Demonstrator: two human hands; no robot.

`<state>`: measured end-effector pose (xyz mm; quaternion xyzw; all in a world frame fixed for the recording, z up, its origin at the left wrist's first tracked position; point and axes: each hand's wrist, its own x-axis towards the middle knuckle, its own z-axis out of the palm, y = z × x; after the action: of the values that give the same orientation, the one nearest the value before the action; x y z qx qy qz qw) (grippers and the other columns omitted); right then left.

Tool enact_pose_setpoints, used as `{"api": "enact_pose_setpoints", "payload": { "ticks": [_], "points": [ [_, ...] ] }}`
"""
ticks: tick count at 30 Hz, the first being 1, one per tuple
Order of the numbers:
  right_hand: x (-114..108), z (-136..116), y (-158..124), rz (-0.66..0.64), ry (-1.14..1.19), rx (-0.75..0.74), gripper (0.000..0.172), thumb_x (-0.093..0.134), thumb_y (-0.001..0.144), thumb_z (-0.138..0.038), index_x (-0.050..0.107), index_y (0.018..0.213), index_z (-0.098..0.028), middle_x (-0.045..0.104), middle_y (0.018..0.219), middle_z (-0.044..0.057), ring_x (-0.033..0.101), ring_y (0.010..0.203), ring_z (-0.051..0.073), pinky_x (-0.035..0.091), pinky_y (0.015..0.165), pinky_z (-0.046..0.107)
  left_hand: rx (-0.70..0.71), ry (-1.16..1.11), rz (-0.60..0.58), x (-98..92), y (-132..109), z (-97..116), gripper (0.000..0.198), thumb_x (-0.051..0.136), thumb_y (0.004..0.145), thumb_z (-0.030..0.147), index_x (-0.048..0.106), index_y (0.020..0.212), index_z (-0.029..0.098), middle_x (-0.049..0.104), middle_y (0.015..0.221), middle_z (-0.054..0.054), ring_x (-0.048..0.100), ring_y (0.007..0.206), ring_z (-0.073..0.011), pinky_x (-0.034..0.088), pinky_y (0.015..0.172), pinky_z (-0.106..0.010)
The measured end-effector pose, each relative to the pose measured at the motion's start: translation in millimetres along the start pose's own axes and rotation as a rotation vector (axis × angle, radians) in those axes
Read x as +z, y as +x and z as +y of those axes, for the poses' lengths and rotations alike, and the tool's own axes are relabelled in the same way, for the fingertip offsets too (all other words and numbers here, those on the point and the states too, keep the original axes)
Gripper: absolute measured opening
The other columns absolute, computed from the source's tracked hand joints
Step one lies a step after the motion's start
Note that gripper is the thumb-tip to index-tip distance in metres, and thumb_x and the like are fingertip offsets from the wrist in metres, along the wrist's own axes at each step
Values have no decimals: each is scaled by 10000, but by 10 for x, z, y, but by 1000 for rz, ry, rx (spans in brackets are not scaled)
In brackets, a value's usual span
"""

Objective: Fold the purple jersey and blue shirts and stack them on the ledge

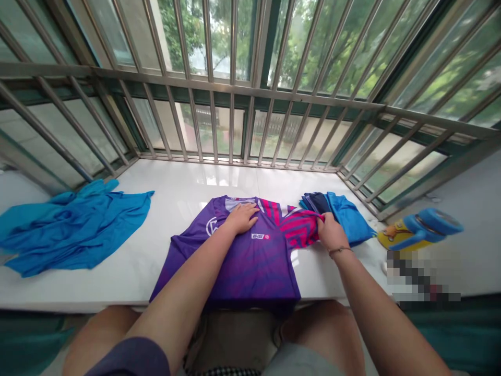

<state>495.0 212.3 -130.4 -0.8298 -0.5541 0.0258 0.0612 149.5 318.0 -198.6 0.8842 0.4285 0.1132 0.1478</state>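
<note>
A purple and pink sports jersey [250,261] lies spread on the white windowsill [176,188], its hem hanging over the front edge. My left hand [240,216] rests flat and open on the jersey's chest, near the collar. My right hand [331,230] is closed, pinching the jersey's pink right sleeve [299,227], which is folded in over the body. A thin bracelet sits on my right wrist.
A loose bright blue garment [74,224] lies crumpled at the left. Folded blue and navy clothes [340,211] are stacked just right of the jersey. A yellow and blue bottle [418,230] lies on its side farther right. Metal window bars [235,94] enclose the sill.
</note>
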Motion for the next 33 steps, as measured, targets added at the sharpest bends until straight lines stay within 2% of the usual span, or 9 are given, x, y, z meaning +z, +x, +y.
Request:
{"api": "enact_pose_setpoints", "payload": {
  "ticks": [4,9,15,21,23,25,27,30,33],
  "points": [
    [-238,-100,208,120,68,15,410,430,1127,-416,634,1369,-156,777,1065,184,743,950,317,483,811,371,-10,7,19,8,-10,-22,533,457,1092,498,584,1572,305,436,1756,-75,400,1622,-300,236,1359,-587],
    [-384,-269,473,165,42,-50,381,447,1126,-394,696,1291,-157,775,1084,183,732,970,316,475,801,373,-41,30,13,3,-11,3,532,448,1096,508,584,1571,313,438,1755,-67,394,1626,-299,249,1354,-585],
    [-367,-418,635,77,-23,-88,348,516,1104,-381,751,1185,-137,781,1112,190,710,981,294,480,820,359,-21,29,15,-32,14,-97,536,466,1089,489,580,1576,296,438,1755,-78,395,1625,-292,240,1358,-580],
    [-299,-580,671,110,-18,-164,326,516,1107,-377,711,1243,-155,756,1154,162,685,1034,266,487,891,341,-6,38,18,-145,29,-428,544,471,1089,491,580,1582,289,450,1749,-78,403,1619,-277,243,1361,-534],
    [-294,-644,629,126,-34,-172,320,565,1074,-332,675,1312,-148,709,1259,183,658,1099,280,487,923,348,-7,44,19,-177,39,-491,537,467,1091,484,587,1576,288,457,1744,-78,406,1617,-280,243,1362,-529],
    [-282,-691,468,177,-50,-185,386,595,1045,-306,616,1396,-150,636,1377,207,613,1178,312,487,951,371,-11,54,23,-205,53,-494,529,469,1090,471,600,1565,279,470,1734,-90,419,1606,-301,257,1355,-539],
    [-229,-707,136,209,-48,-228,378,570,1054,-320,591,1394,-155,611,1378,207,585,1194,328,485,973,392,-33,86,47,-239,46,-434,506,496,1079,441,619,1542,277,484,1722,-104,429,1594,-337,253,1349,-576],
    [-11,-668,-632,138,13,-343,295,481,1105,-385,613,1269,-178,649,1240,174,605,1147,315,471,1018,393,-76,145,140,-300,-89,-248,441,502,1065,316,661,1472,260,524,1682,-129,445,1566,-370,234,1340,-613],
    [297,-573,-1386,57,7,-329,337,518,1097,-498,611,1242,-208,669,1170,158,647,1075,326,493,963,402,-127,133,238,-322,-449,-27,409,428,1081,269,688,1392,209,659,1492,-180,568,1427,-363,367,1267,-556]
  ]
}}
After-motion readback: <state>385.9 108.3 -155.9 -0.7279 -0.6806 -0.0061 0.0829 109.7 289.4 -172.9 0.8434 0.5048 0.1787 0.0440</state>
